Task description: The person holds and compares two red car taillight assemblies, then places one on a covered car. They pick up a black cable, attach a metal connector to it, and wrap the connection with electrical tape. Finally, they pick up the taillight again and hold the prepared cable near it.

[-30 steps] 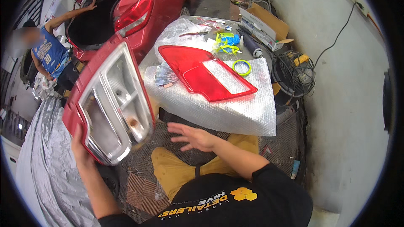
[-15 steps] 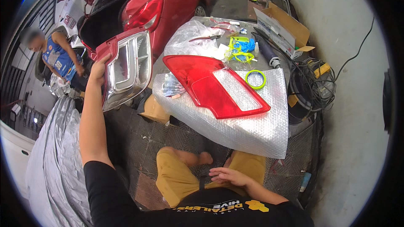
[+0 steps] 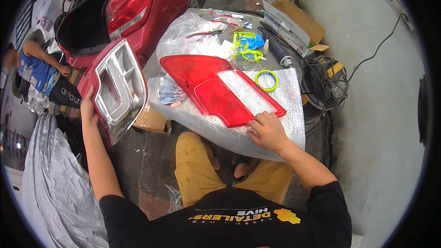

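My left hand [image 3: 89, 109] grips the edge of a tail light housing [image 3: 120, 93], which has a silver inner face and a red side. It is held up and tilted, off the table at the left. A large red tail light lens [image 3: 197, 85] with a clear panel lies on silver bubble wrap [image 3: 287, 110]. At the lens's lower right end, my right hand [image 3: 268, 132] has its fingers curled over the edge, the thumb lower down; the fingertips' underside is hidden. A roll of yellow-green tape [image 3: 266, 80] rests beside the lens, and patterned gloves [image 3: 172, 93] lie at its left.
Clear plastic [image 3: 183, 34], blue and yellow-green scraps [image 3: 248, 43] and a dark power tool [image 3: 278, 50] occupy the table's far side. Behind stands a red car [image 3: 151, 0], its trunk open. A cardboard box [image 3: 296, 20], coiled cables [image 3: 326, 80] and a person [image 3: 41, 71] are nearby.
My right hand has risen from my lap to the red lens's lower right end. The housing in my left hand has come lower and nearer, and tilted. The view has shifted slightly.
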Demonstrator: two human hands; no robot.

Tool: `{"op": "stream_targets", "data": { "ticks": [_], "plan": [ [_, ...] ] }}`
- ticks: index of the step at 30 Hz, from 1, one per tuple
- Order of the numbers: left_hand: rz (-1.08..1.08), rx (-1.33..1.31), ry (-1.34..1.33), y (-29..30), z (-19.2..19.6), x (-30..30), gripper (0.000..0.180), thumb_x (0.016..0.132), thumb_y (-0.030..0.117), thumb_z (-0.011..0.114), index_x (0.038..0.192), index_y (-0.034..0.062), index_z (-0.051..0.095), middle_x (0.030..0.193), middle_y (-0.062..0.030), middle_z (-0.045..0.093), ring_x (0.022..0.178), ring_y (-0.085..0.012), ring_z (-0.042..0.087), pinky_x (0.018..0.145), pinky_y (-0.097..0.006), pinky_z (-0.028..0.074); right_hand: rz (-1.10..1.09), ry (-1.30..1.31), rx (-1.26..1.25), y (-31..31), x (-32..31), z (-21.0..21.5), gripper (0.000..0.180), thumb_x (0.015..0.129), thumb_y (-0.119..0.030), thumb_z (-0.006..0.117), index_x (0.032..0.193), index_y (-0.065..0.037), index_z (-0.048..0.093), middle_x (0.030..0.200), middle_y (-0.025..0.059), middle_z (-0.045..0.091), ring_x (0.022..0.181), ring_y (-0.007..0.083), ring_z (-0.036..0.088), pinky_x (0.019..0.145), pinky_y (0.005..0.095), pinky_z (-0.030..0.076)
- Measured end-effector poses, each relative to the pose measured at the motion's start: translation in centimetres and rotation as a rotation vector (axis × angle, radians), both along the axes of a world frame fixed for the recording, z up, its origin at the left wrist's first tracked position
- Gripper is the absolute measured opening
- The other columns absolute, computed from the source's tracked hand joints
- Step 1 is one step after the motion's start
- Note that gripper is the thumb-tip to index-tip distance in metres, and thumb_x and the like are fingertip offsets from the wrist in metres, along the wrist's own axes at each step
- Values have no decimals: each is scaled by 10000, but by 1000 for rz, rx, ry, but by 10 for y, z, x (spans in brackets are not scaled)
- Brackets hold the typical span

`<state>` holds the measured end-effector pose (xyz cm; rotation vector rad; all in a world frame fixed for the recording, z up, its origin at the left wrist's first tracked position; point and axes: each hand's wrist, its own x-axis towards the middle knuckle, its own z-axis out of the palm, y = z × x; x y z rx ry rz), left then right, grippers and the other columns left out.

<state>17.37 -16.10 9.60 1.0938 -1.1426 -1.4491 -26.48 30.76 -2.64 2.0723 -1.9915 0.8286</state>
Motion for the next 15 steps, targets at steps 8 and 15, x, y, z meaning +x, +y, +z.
{"op": "stream_targets", "data": {
  "ticks": [8, 15],
  "plan": [
    [38, 7, 103, 54, -33, 77, 426, 964, 200, 708, 1311, -26, 609, 1216, -133, 696, 1049, -247, 708, 944, -385, 571, -29, 69, -18, -19, 25, -13, 299, 739, -243, 802, 980, -136, 664, 941, 35, 571, 933, 240, 567, 791, 390, 452],
    [-21, 9, 126, 102, -33, 110, 506, 981, 214, 681, 1393, -43, 540, 1313, -163, 651, 1133, -277, 680, 996, -431, 550, -44, 142, -55, -30, 39, -37, 234, 779, -233, 750, 990, -156, 686, 927, 20, 572, 943, 225, 574, 822, 382, 468]
  ]
}}
